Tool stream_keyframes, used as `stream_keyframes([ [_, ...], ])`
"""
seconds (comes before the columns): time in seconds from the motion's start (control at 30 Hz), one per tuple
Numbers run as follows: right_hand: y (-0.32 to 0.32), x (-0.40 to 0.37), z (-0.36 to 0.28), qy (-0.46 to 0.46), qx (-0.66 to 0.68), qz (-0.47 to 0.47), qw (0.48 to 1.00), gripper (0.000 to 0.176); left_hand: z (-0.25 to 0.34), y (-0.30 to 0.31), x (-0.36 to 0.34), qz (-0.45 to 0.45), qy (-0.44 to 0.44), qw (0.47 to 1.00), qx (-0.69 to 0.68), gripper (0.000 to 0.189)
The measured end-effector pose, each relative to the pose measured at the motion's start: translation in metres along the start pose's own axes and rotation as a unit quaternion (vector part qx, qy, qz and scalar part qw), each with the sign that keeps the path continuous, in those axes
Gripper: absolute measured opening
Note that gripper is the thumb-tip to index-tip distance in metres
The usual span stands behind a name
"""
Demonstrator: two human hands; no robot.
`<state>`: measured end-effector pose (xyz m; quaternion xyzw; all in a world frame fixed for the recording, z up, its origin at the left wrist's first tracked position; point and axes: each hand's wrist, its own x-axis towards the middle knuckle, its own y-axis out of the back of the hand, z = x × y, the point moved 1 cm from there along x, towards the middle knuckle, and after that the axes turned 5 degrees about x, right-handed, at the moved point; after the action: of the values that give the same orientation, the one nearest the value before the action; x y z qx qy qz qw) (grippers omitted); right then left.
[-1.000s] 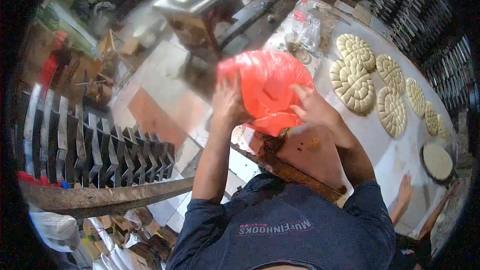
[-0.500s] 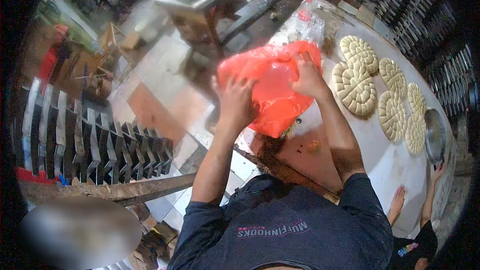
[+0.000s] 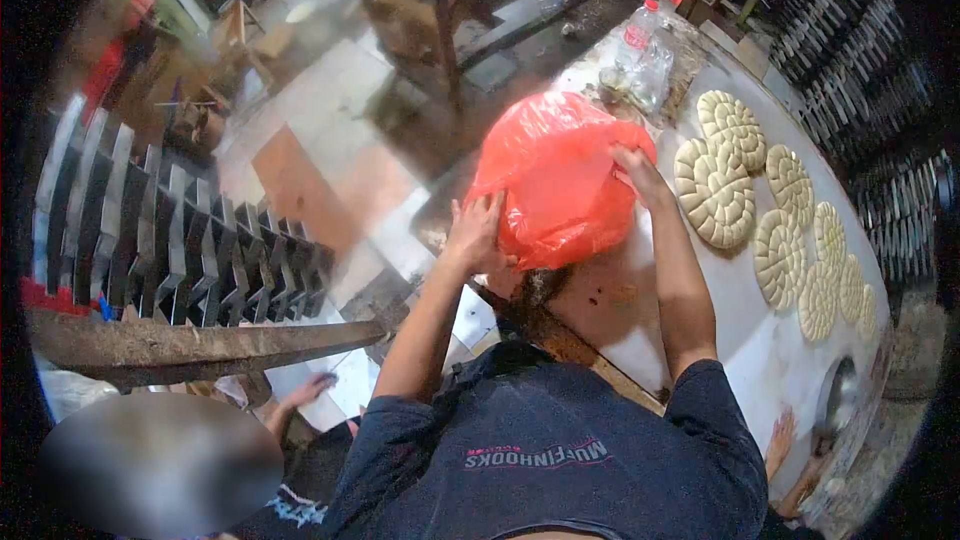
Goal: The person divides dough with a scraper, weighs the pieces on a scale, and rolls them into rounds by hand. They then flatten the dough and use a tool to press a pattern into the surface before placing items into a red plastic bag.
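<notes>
A thin red plastic bag (image 3: 560, 175), puffed out and rounded, is held in front of me over the table corner. My left hand (image 3: 480, 230) grips its near left edge, fingers bent on the plastic. At the bag's right side, my right hand (image 3: 635, 168) pinches the plastic. What the bag contains or covers, if anything, is hidden. To the right of my right hand, several scored round dough pieces (image 3: 714, 192) lie on the pale table (image 3: 735, 315).
Plastic bottles (image 3: 645, 40) stand at the table's far end. On the right, another person's hands (image 3: 782, 443) are near a round metal pan (image 3: 838, 392). Metal trays (image 3: 150, 230) stand in a row on the left above a wooden beam (image 3: 200, 345); another person's hand (image 3: 312, 392) shows below.
The red bag has become rounder and its creased opening no longer faces me. My view has shifted. Another person's hand has appeared at lower left, and the pan on the right sits lower.
</notes>
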<state>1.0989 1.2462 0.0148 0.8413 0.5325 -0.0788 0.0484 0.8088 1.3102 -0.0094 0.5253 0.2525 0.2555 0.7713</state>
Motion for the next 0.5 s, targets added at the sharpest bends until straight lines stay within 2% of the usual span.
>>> stream_keyframes([
  [0.03, -0.002, -0.006, -0.009, 0.028, -0.042, 0.022, 0.998, 0.026, 0.007, 0.008, -0.008, 0.068, -0.025, 0.997, -0.001, 0.11],
  [0.07, 0.001, -0.003, -0.015, 0.028, -0.044, 0.016, 0.999, 0.026, 0.011, 0.015, -0.012, 0.07, -0.019, 0.997, -0.002, 0.11],
  [0.13, 0.009, -0.002, -0.03, 0.057, -0.124, -0.069, 0.988, 0.029, 0.023, 0.03, -0.023, 0.114, -0.011, 0.993, -0.021, 0.095],
  [0.17, -0.001, -0.016, -0.067, 0.009, -0.199, -0.039, 0.979, 0.028, 0.038, 0.047, -0.027, 0.185, 0.0, 0.979, -0.084, 0.081],
  [0.2, -0.001, -0.01, -0.068, 0.009, -0.198, -0.039, 0.979, 0.028, 0.041, 0.042, -0.022, 0.184, 0.0, 0.979, -0.084, 0.081],
  [0.27, -0.003, 0.007, -0.074, 0.242, -0.234, -0.026, 0.941, 0.027, 0.044, 0.033, -0.014, 0.351, -0.018, 0.935, -0.054, 0.076],
  [0.3, -0.008, 0.015, -0.075, 0.3, -0.187, -0.048, 0.934, 0.023, 0.049, 0.033, -0.012, 0.383, -0.036, 0.922, -0.035, 0.073],
  [0.33, -0.012, 0.028, -0.074, 0.3, -0.187, -0.049, 0.934, 0.023, 0.054, 0.034, -0.01, 0.384, -0.035, 0.922, -0.035, 0.073],
  [0.4, -0.017, 0.062, -0.067, 0.13, -0.143, 0.0, 0.981, 0.02, 0.062, 0.037, -0.003, 0.338, -0.005, 0.941, 0.008, 0.075],
  [0.43, -0.009, 0.09, -0.052, 0.13, -0.142, 0.0, 0.981, 0.02, 0.063, 0.037, 0.0, 0.287, 0.014, 0.958, 0.002, 0.091],
  [0.47, 0.006, 0.123, -0.027, 0.086, -0.234, 0.014, 0.968, 0.021, 0.056, 0.024, 0.007, 0.287, 0.013, 0.958, 0.004, 0.091],
  [0.5, 0.017, 0.145, -0.008, 0.041, -0.323, 0.029, 0.945, 0.021, 0.04, -0.001, 0.018, 0.227, 0.057, 0.972, -0.036, 0.1],
])
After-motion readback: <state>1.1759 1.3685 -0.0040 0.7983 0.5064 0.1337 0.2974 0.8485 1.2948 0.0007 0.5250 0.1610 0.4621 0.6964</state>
